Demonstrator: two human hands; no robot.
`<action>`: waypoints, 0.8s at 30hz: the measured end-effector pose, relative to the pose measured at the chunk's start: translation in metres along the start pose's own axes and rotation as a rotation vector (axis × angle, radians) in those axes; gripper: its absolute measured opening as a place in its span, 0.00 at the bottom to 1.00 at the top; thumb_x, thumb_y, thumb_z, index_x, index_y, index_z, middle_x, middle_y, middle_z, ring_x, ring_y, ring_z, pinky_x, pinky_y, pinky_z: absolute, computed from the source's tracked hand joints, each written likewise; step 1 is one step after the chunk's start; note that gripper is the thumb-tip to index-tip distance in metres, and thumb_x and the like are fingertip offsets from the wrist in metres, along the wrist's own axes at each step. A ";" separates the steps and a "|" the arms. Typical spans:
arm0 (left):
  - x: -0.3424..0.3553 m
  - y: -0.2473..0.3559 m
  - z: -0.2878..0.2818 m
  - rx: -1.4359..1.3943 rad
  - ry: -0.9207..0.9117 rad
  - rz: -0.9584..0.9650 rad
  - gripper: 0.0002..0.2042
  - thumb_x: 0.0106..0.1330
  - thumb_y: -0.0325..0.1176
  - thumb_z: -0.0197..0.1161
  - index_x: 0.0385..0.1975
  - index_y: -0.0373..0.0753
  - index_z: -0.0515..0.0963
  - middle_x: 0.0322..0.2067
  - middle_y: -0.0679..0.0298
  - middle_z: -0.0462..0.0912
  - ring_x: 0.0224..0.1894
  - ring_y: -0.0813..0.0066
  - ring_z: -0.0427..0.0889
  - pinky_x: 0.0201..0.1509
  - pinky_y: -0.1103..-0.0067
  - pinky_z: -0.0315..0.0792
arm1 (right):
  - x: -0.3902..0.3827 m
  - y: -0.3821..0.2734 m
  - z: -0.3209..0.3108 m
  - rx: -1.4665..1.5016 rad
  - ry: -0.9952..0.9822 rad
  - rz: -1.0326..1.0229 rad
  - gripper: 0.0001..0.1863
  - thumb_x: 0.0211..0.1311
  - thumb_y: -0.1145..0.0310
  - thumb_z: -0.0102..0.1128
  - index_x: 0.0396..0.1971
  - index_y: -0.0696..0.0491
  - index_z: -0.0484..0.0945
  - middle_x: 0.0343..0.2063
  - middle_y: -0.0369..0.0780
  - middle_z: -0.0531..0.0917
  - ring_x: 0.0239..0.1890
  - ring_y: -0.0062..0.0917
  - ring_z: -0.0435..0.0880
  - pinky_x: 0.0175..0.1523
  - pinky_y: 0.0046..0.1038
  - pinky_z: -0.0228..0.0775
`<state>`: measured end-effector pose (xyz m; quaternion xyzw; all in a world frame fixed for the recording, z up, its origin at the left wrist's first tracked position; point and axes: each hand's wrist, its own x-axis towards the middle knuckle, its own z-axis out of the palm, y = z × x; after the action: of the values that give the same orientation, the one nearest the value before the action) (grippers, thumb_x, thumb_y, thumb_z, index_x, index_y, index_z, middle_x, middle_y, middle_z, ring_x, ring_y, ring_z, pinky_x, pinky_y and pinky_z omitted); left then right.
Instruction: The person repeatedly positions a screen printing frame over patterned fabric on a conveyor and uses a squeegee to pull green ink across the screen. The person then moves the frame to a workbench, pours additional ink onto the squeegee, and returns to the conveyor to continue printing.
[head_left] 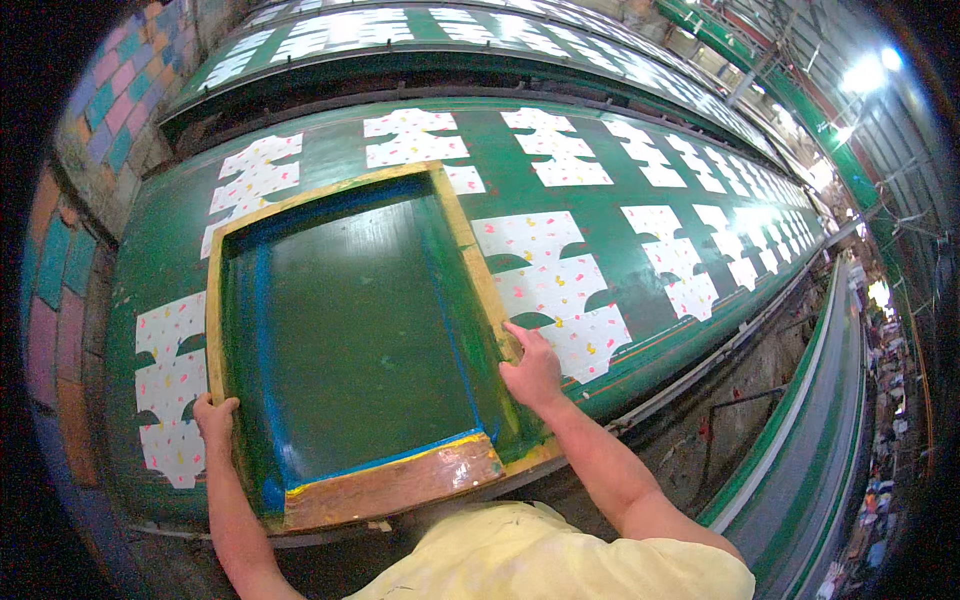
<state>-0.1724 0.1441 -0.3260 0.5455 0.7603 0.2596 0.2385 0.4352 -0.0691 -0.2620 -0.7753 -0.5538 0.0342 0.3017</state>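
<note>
A large screen-printing frame (471, 262) with yellowish wooden rails lies over the green table in front of me. Its dark mesh (350, 320) is bordered by blue and green bands, and a brown flat strip (395, 482) lies along the near end. My left hand (217, 420) grips the left rail, thumb on top. On the right rail my right hand (533, 370) is closed, its index finger stretched along the wood. White cut fabric pieces with small pink and yellow prints lie on both sides: one piece (172, 390) at the left, another (555, 285) at the right.
Rows of similar white pieces (645, 152) run along the long green table (400, 195) to the far right. More tables with pieces (340, 38) stand behind it. A painted brick wall (115, 100) rises at the left; a narrow gap with metal rails (720, 400) borders the right.
</note>
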 end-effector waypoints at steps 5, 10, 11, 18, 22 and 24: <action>-0.020 0.058 0.027 -0.006 0.031 0.068 0.15 0.48 0.29 0.80 0.33 0.31 0.84 0.30 0.56 0.87 0.33 0.63 0.86 0.42 0.65 0.79 | 0.031 0.042 -0.036 0.052 -0.037 0.105 0.36 0.50 0.74 0.69 0.66 0.49 0.82 0.53 0.50 0.87 0.59 0.49 0.85 0.66 0.47 0.79; -0.063 0.128 0.082 -0.070 0.049 0.057 0.15 0.48 0.28 0.81 0.34 0.31 0.84 0.30 0.58 0.87 0.31 0.63 0.86 0.42 0.66 0.80 | 0.051 0.119 -0.067 0.053 0.026 0.164 0.35 0.49 0.76 0.68 0.65 0.50 0.83 0.55 0.49 0.88 0.59 0.48 0.85 0.68 0.44 0.78; -0.072 0.142 0.099 -0.082 0.053 0.079 0.15 0.49 0.28 0.81 0.33 0.31 0.84 0.30 0.58 0.87 0.31 0.64 0.86 0.42 0.66 0.80 | 0.054 0.136 -0.075 0.062 0.029 0.177 0.36 0.49 0.76 0.68 0.65 0.50 0.83 0.56 0.49 0.87 0.59 0.48 0.86 0.68 0.43 0.78; -0.154 0.216 0.193 -0.089 0.073 0.111 0.16 0.50 0.30 0.82 0.35 0.29 0.85 0.35 0.55 0.87 0.34 0.61 0.86 0.44 0.66 0.81 | 0.063 0.277 -0.115 0.090 0.052 0.280 0.37 0.48 0.79 0.68 0.65 0.50 0.83 0.54 0.48 0.88 0.55 0.44 0.88 0.64 0.41 0.81; -0.197 0.247 0.239 -0.056 0.083 0.061 0.17 0.50 0.32 0.82 0.34 0.29 0.85 0.40 0.52 0.84 0.43 0.58 0.85 0.52 0.65 0.79 | 0.062 0.347 -0.135 0.165 0.086 0.258 0.37 0.48 0.80 0.67 0.64 0.50 0.84 0.53 0.48 0.88 0.54 0.44 0.88 0.64 0.40 0.81; -0.210 0.262 0.251 0.007 0.042 0.070 0.17 0.50 0.33 0.82 0.35 0.29 0.85 0.42 0.51 0.83 0.47 0.54 0.83 0.56 0.63 0.78 | 0.063 0.373 -0.144 0.178 0.065 0.271 0.37 0.48 0.81 0.67 0.64 0.51 0.84 0.54 0.48 0.88 0.56 0.45 0.88 0.65 0.40 0.81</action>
<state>0.2358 0.0487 -0.3267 0.5671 0.7465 0.2764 0.2115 0.8279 -0.1523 -0.3157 -0.8138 -0.4290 0.0983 0.3794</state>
